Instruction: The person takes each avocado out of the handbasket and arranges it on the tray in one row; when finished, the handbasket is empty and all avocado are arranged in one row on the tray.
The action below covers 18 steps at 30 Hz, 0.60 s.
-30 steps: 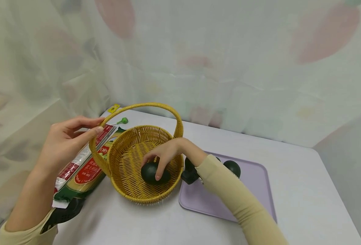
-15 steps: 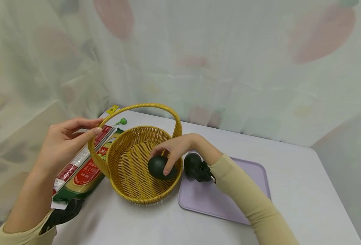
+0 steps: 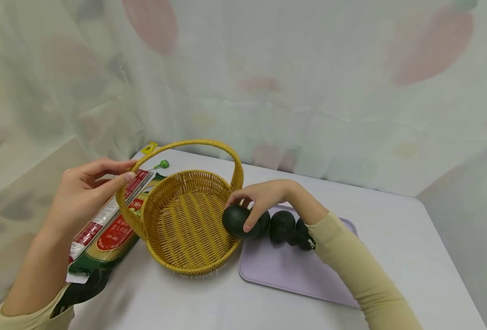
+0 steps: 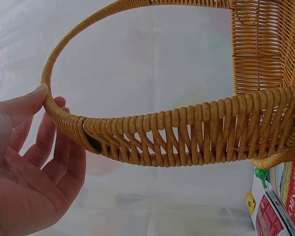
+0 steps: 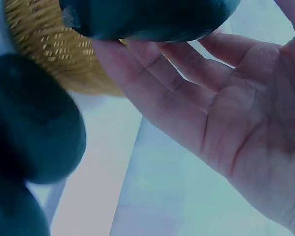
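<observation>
A yellow woven basket [image 3: 185,229] with a tall arched handle stands at the centre left. My left hand [image 3: 80,192] pinches that handle on its left side, thumb against fingers; the left wrist view shows the handle [image 4: 152,132] close up. My right hand [image 3: 264,197] grips a dark green avocado [image 3: 236,221] from above, over the basket's right rim and the tray's left edge. In the right wrist view the avocado [image 5: 147,17] lies at the fingertips. Another avocado [image 3: 282,224] rests on the lilac tray [image 3: 285,275], partly behind the right wrist's black strap.
Left of the basket lie a green-and-red spaghetti packet [image 3: 115,233] and a red-and-white packet [image 3: 92,229]. A green lollipop [image 3: 163,163] and a small yellow item [image 3: 149,147] sit at the back. A patterned curtain [image 3: 268,91] hangs behind the table.
My right hand has lifted the avocado from inside the basket and carried it right, over the rim toward the tray. The left hand keeps its hold on the handle.
</observation>
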### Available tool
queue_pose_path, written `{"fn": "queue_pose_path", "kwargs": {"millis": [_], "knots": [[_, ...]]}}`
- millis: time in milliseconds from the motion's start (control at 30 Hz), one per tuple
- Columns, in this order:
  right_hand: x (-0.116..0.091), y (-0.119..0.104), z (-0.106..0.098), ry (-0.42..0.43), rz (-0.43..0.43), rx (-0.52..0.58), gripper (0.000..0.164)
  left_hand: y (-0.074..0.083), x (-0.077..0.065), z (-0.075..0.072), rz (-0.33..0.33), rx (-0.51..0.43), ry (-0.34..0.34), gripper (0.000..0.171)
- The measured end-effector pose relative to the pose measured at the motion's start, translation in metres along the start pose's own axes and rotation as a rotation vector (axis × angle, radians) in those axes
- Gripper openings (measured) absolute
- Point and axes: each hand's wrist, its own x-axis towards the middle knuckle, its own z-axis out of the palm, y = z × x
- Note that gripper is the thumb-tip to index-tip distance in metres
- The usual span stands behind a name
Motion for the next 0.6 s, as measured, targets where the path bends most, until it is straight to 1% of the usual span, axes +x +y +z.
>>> {"fn": "queue_pose_path", "kwargs": {"millis": [133, 367, 600], "knots": [[-0.015, 0.009, 0.0, 0.026, 0.011, 0.019, 0.061, -0.001, 0.0, 0.001, 0.002, 0.002, -0.001, 0.023], [-0.045, 0.026, 0.003, 0.069, 0.064, 0.08, 0.057, -0.001, 0.0, 0.001, -0.012, 0.003, -0.008, 0.024], [-0.077, 0.042, 0.011, 0.14, 0.127, 0.115, 0.06, -0.001, 0.0, -0.002, -0.022, 0.011, -0.01, 0.026]]}}
